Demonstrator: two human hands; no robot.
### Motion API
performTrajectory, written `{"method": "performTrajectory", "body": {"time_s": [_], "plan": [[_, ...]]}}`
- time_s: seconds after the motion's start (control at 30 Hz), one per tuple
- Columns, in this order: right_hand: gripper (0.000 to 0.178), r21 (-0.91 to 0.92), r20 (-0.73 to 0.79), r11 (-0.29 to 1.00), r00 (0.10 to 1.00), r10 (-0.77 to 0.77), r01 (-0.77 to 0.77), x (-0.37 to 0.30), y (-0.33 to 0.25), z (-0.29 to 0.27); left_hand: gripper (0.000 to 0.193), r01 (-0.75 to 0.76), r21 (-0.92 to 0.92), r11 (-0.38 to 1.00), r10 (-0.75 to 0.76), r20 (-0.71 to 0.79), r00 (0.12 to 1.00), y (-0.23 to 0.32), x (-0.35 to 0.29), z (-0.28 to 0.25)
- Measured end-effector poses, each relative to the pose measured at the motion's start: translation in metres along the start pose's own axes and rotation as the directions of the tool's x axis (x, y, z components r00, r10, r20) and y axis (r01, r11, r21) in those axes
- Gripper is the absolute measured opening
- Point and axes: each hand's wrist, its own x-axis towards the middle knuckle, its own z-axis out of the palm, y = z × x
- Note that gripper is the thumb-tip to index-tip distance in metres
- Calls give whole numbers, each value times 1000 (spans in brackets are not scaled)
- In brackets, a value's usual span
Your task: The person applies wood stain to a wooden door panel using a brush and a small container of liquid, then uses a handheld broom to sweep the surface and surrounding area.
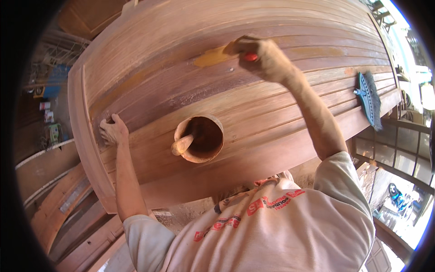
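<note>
Head view: right hand (pixel 267 61) grips a red-handled tool (pixel 250 56), left hand (pixel 114 131) loosely spread, slatted reddish-brown wooden panel (pixel 272 106) beneath both.

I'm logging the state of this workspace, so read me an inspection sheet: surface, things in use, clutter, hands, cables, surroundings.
Surface: grooved wooden panel, marked with an orange-yellow smear near the right hand.
Things in use: red-ended tool, its far end blurred; round container with a pale handle leaning over its rim.
Clutter: blue-and-black brush head on the panel's right part.
Hands: right grips the tool; left hand touches the panel's left end, grip unclear.
Cables: nothing seen.
Surroundings: curved wooden pieces lower left; paned frame at right.
</note>
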Motion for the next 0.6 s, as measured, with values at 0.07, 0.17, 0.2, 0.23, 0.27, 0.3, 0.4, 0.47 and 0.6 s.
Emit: {"method": "performTrajectory", "body": {"time_s": [0.07, 0.17, 0.2, 0.23, 0.27, 0.3, 0.4, 0.47, 0.6], "plan": [[22, 37, 89, 998, 995, 38, -41, -4, 1, 4, 72, -3, 1, 1000, 3, 5, 1000, -7, -2, -4], [27, -82, 90, 969, 966, 240, -233, -26, 27, -26, 73, 11, 17, 1000, -11, -9, 1000, -8, 0, -7], [23, -61, 11, 974, 975, 220, -219, -36, 41, -48, 73, 22, 18, 1000, -22, -8, 1000, -8, -1, -8], [16, -173, -54, 930, 946, 320, -324, -52, 76, -73, 73, 22, 6, 1000, -22, 2, 1000, 0, -2, -6], [12, -221, -82, 902, 929, 362, -371, -60, 87, -93, 73, 31, 8, 1000, -31, 6, 1000, 1, -3, -8], [13, -289, -117, 857, 904, 410, -426, -64, 93, -110, 73, 34, 2, 999, -34, 8, 999, 3, -3, -9], [13, -324, -250, 810, 870, 425, -489, -64, 90, -117, 73, 15, 33, 999, -15, -8, 1000, -5, 0, -6], [13, -187, -283, 883, 884, 371, -430, -61, 81, -94, 73, 13, 25, 1000, -13, -3, 1000, -6, 2, -2], [13, -31, -180, 990, 975, 131, -139, -36, 34, -47, 73, -1, -1, 1000, 1, 5, 1000, -7, 0, -4]]}}
